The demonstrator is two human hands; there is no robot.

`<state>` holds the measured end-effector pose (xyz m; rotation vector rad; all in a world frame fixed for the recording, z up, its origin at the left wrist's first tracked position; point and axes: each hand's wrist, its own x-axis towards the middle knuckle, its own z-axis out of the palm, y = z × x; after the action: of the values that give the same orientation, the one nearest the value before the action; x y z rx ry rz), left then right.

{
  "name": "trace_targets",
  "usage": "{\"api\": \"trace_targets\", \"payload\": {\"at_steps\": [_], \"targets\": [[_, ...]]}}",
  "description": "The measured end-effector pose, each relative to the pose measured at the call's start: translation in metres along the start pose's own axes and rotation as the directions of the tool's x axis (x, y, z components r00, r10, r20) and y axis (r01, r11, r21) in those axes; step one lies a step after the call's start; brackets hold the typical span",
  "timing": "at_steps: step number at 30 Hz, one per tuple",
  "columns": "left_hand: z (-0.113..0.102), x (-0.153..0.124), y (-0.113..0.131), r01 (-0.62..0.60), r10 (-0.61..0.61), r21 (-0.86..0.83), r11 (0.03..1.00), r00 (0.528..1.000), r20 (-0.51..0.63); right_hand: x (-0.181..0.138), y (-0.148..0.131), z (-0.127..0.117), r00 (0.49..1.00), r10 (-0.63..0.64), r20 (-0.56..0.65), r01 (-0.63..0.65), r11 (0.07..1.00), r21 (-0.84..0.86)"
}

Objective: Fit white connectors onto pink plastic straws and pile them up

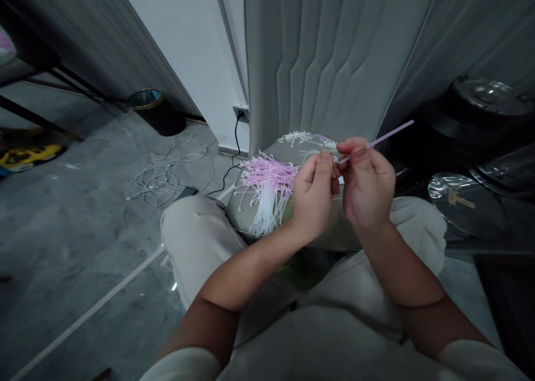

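Note:
My right hand [370, 183] pinches a thin purple stick [393, 133] between thumb and fingers, with its long end pointing up to the right. At the stick's lower end, my left hand [314, 194] is closed in a pinch; what sits between its fingertips is too small to make out. Both hands are over the seat of a padded chair [240, 216]. Beside my left hand lies a heap of pink-purple sticks [267, 172] with small white ends, partly over a bundle of whitish sticks [267, 208]. Small white pieces [298, 138] are scattered at the back of the seat.
A black bin [156, 113] stands on the grey floor to the left, near a loose coil of pale cable [161, 177]. A black cord runs from a wall socket [241, 114]. Dark pots with a glass lid [493, 94] are at the right. My knees flank the chair.

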<state>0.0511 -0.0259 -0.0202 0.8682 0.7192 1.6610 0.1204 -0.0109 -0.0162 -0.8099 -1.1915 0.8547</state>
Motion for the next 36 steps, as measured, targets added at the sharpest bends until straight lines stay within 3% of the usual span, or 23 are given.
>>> {"api": "trace_targets", "payload": {"at_steps": [9, 15, 21, 26, 33, 36], "targets": [[-0.001, 0.004, -0.003, -0.004, 0.004, 0.010, 1.000, 1.000, -0.013, 0.004, 0.009, -0.001, 0.988, 0.100, 0.115, -0.099, 0.995, -0.014], [-0.003, 0.005, -0.003, -0.023, 0.023, 0.038, 0.999, 1.000, 0.007, 0.010, 0.009, -0.005, 0.989, 0.035, 0.144, -0.019, 0.994, -0.112], [-0.003, 0.003, -0.002, -0.042, 0.041, 0.048, 0.998, 0.999, 0.016, 0.012, 0.004, -0.009, 0.980, -0.126, 0.153, 0.162, 0.953, -0.255], [-0.002, 0.001, -0.001, -0.039, 0.037, 0.053, 0.998, 0.999, 0.038, 0.009, 0.004, -0.010, 0.987, -0.154, 0.046, 0.160, 0.955, -0.249], [-0.004, 0.003, -0.002, -0.043, 0.041, 0.069, 0.997, 0.999, 0.025, 0.011, 0.006, -0.011, 0.973, -0.189, 0.136, 0.214, 0.955, -0.203], [-0.004, 0.003, -0.002, -0.055, 0.053, 0.060, 0.997, 0.998, 0.031, 0.011, 0.007, -0.010, 0.973, -0.196, 0.120, 0.220, 0.947, -0.233]]}}
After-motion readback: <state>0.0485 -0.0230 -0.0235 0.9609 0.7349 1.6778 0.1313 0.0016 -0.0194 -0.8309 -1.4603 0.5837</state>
